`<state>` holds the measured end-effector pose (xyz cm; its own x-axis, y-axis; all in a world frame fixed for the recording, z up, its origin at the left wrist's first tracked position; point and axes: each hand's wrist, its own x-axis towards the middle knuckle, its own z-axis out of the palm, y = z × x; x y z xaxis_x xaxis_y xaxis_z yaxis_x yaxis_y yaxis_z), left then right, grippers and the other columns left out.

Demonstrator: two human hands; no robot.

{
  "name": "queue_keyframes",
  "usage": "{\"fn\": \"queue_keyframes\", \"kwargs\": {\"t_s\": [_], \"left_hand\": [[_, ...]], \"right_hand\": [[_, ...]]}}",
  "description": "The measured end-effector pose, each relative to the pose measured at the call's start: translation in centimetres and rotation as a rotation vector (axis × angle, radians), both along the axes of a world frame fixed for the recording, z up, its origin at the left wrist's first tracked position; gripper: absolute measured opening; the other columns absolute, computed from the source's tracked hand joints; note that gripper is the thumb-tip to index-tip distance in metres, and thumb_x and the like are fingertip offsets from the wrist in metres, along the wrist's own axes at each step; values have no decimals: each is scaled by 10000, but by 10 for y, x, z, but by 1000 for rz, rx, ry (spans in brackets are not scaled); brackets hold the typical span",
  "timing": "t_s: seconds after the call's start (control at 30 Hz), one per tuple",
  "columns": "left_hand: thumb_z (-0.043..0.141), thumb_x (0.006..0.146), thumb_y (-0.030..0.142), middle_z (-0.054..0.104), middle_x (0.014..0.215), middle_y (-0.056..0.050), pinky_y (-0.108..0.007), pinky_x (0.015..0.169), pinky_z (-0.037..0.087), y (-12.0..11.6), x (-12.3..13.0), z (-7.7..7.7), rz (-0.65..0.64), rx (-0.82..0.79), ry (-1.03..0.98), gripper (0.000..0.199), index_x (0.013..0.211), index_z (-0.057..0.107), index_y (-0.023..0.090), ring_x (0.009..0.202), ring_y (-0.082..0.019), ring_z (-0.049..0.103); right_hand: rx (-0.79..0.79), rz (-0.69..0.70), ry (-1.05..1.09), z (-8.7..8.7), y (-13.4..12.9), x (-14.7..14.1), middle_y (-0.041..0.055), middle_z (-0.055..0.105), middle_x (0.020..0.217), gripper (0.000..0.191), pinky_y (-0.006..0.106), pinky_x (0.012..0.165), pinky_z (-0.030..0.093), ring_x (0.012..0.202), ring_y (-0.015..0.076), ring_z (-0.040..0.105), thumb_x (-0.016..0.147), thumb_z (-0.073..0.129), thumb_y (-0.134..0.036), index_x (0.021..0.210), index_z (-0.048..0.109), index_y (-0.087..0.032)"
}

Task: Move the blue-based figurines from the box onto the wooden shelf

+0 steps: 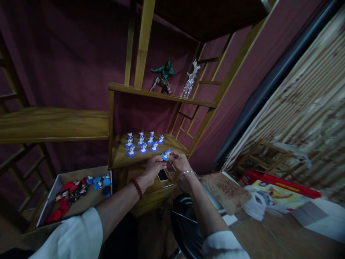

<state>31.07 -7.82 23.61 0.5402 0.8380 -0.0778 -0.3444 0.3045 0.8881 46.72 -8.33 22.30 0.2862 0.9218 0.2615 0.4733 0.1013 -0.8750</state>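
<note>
A small blue-and-white figurine [166,154] on a round blue base is held up at the front edge of a wooden shelf [120,160]. My left hand [154,169] pinches it from the left, and my right hand [181,161] grips it from the right with closed fingers. Behind it, several similar figurines stand upright in rows on the shelf, among them a purple-based figurine [130,151] at the front left. To the left, an open cardboard box [78,173] holds red-and-black figurines [70,192] and blue-based ones [97,182], lying in a jumble.
A green crouching figure [164,77] and a clear deer-headed statuette [190,81] stand on the upper shelf. Below my hands lies a phone [162,175]. A black stool [185,223] is under my right arm; a plastic bag [254,203] and a red-yellow box [283,190] lie at right.
</note>
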Motion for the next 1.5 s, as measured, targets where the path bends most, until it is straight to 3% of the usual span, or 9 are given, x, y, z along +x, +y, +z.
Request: {"fn": "queue_keyframes", "kwargs": {"t_s": [0.23, 0.47, 0.63, 0.97, 1.3, 1.5], "left_hand": [[499, 629, -16, 585, 1001, -121, -295, 738, 469, 0, 6, 3, 5, -3, 18, 295, 882, 598, 98, 790, -145, 585], [451, 634, -42, 570, 1039, -152, -261, 719, 477, 5, 12, 2, -7, -13, 81, 450, 1066, 514, 70, 846, -162, 581], [475, 631, -19, 545, 1095, -128, -204, 636, 480, 11, 15, -1, -28, 10, 109, 474, 1085, 516, 109, 878, -163, 567], [597, 591, 83, 626, 847, -56, -166, 438, 375, 16, 20, -4, -99, 80, 184, 579, 1152, 471, 153, 620, -105, 563], [618, 566, 105, 618, 776, -26, -166, 430, 353, 22, 29, -9, -140, 123, 178, 580, 1127, 488, 174, 537, -79, 522], [623, 567, 118, 611, 730, -14, -172, 445, 352, 26, 34, -7, -94, 106, 186, 566, 1115, 493, 169, 478, -57, 486]], "right_hand": [[0, -36, -40, 1, 11, 11, -17, 583, 604, 218, 235, 579, 390, 569, 110, 501, 591, 590, -369, 636, 579, -156], [-30, -83, -61, -1, 21, 16, -23, 583, 613, 233, 235, 585, 394, 569, 103, 499, 581, 592, -368, 688, 596, -160], [-44, -101, -50, -2, 25, 18, -24, 580, 589, 237, 232, 559, 389, 544, 102, 494, 584, 586, -386, 656, 584, -160], [-23, -93, 25, -6, 35, 26, -27, 585, 588, 223, 229, 569, 405, 545, 99, 511, 557, 605, -375, 636, 569, -169], [-20, -144, -18, -8, 44, 31, -26, 603, 589, 199, 231, 567, 416, 558, 109, 529, 552, 599, -351, 643, 589, -174], [-22, -155, -26, -6, 47, 28, -21, 613, 584, 183, 228, 558, 429, 544, 110, 537, 559, 592, -341, 640, 601, -177]]}}
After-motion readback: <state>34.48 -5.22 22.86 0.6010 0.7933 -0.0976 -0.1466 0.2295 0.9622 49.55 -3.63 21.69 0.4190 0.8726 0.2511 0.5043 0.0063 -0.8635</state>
